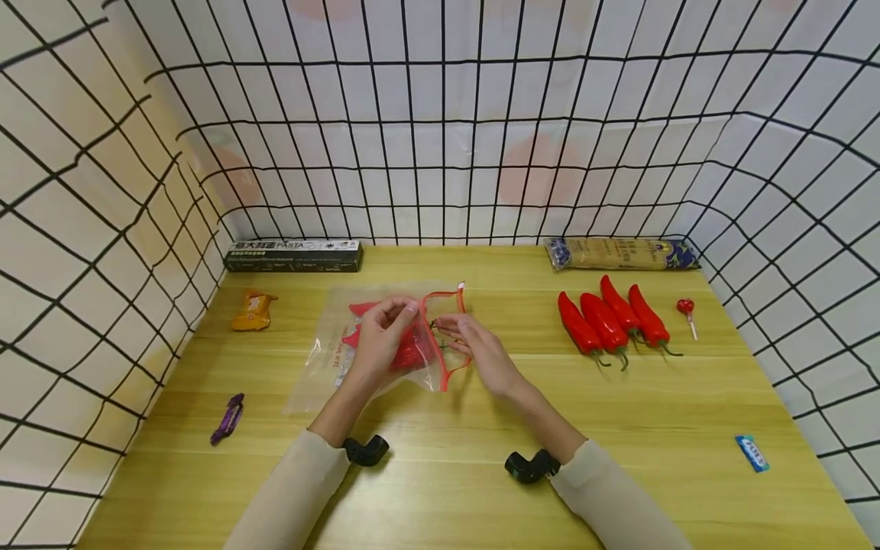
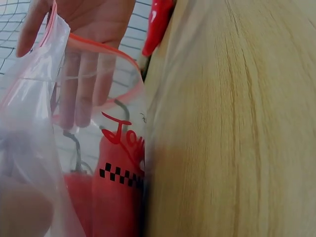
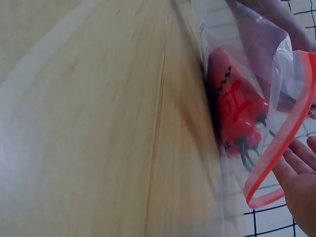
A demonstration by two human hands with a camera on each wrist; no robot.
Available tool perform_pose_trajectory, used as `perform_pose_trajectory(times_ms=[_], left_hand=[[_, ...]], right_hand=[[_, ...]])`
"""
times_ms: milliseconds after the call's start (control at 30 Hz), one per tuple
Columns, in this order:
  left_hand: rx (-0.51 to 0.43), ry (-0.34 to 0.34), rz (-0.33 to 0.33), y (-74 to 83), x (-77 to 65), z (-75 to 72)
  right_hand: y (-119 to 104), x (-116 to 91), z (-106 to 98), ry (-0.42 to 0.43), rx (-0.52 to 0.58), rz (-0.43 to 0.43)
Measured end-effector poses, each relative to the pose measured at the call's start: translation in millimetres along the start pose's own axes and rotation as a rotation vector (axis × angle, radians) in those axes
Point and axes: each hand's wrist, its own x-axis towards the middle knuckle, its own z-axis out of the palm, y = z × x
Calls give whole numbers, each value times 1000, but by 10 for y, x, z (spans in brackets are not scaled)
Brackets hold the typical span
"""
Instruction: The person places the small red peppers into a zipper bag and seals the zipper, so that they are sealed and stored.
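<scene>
A clear zip bag (image 1: 318, 370) with a red zip edge lies on the table, its mouth gaping to the right. Inside it are several red chili peppers (image 1: 411, 353), green stems toward the opening in the right wrist view. My left hand (image 1: 374, 340) pinches the upper side of the bag near the mouth, thumb against forefinger. At the opening is my right hand (image 1: 486, 357); in the left wrist view its straight fingers (image 2: 85, 96) reach inside the mouth, just above the stems, holding nothing.
Several red chili peppers (image 1: 606, 324) lie at the right, beside a lollipop (image 1: 685, 307). A pasta box (image 1: 294, 257) and a long packet (image 1: 622, 253) sit along the back. Small wrapped sweets (image 1: 254, 311) lie at both sides. Black wire grid (image 1: 440, 153) encloses the table.
</scene>
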Motion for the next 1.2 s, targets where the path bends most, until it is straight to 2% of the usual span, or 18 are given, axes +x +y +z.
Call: perform_pose_trajectory(times_ms=[167, 267, 467, 667, 800, 900, 967, 1133, 1200], left_hand=[[11, 10, -22, -15, 2, -1], [44, 22, -30, -25, 9, -8], [94, 34, -34, -44, 24, -27], [55, 28, -53, -58, 7, -39], [15, 24, -46, -69, -5, -45], [2, 21, -32, -88, 2, -50], [22, 13, -33, -32, -16, -42], [103, -8, -59, 125, -65, -22], [135, -9, -56, 133, -67, -17]], right_hand=[[-28, -97, -149, 43, -46, 24], [-56, -232, -341, 102, -134, 30], [-71, -520, -901, 274, -409, 82], [-7, -710, -1369, 442, -731, 181], [11, -763, -1521, 449, -901, 222], [22, -793, -1566, 399, -994, 279], [41, -810, -1575, 370, -1043, 303], [69, -805, -1537, 315, -1075, 336], [66, -791, -1518, 294, -1072, 345]])
